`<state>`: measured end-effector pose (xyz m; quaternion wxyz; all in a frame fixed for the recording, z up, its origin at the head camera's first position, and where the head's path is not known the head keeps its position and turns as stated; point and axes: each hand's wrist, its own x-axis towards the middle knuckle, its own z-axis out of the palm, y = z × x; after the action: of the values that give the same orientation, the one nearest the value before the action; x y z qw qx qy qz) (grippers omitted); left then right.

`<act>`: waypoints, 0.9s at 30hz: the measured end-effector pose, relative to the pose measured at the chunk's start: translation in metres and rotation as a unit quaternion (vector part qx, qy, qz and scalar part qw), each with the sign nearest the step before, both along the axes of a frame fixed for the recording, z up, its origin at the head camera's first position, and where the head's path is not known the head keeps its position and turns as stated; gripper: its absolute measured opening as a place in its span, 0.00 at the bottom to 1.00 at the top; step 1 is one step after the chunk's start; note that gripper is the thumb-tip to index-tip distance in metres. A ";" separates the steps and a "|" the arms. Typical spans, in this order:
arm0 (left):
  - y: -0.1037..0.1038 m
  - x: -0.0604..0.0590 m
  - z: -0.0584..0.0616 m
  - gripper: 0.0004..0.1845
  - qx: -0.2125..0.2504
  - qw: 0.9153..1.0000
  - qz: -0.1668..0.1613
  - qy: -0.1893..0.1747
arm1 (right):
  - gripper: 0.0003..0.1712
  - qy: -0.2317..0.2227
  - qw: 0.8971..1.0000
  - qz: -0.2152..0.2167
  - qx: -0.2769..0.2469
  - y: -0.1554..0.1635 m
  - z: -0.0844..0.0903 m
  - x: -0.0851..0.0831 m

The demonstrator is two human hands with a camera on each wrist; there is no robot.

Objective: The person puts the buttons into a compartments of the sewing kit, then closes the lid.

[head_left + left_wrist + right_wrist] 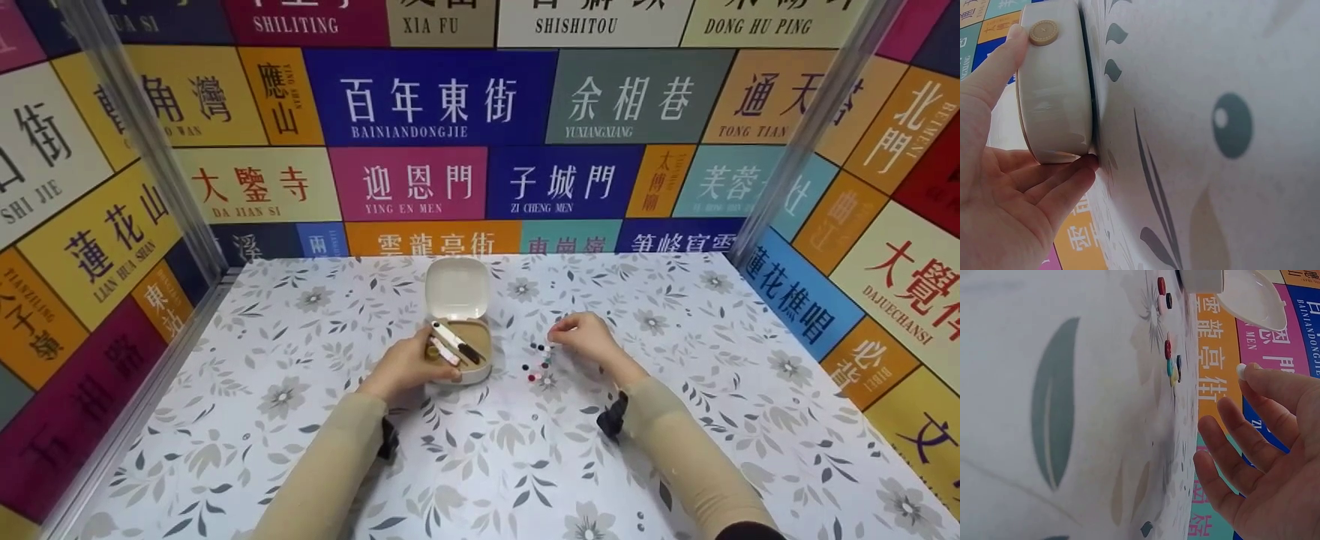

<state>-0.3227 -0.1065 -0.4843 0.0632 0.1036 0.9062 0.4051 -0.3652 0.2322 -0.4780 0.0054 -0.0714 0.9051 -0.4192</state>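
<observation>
A small white box (459, 375) stands on the table with its lid (457, 289) tilted up at the back. My left hand (405, 369) grips its left side, the thumb near a round tan knob (1044, 32) on the wall, fingertips low by the tabletop. Inside lie a white-and-black slim tool (457, 343) and a pinkish piece (444, 351) on a tan inner surface. My right hand (589, 339), raised over the table to the right of the box, pinches a small white button-like piece (1241, 371) between thumb and index finger; its other fingers are spread loosely.
Several small button-like discs, among them a red one (532, 378) and a black one (526, 367), lie scattered between the box and my right hand. The table (480, 480) has a leaf-and-flower cover. Printed panels (431, 97) wall off the back and both sides.
</observation>
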 end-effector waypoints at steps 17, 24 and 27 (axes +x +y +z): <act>0.000 0.000 0.000 0.60 0.023 1.000 0.008 -0.015 | 0.09 -0.010 1.000 0.006 -0.007 -0.007 0.009 -0.005; 0.001 -0.001 -0.001 0.60 0.013 1.000 -0.001 -0.002 | 0.08 -0.010 1.000 0.009 -0.007 -0.009 0.014 -0.007; 0.001 -0.001 -0.001 0.60 0.012 1.000 -0.002 0.002 | 0.08 -0.012 1.000 0.009 -0.005 -0.010 0.016 -0.008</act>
<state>-0.3241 -0.1058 -0.4850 0.0608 0.1074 0.9011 0.4157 -0.3733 0.2223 -0.4617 0.0201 -0.0747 0.9021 -0.4246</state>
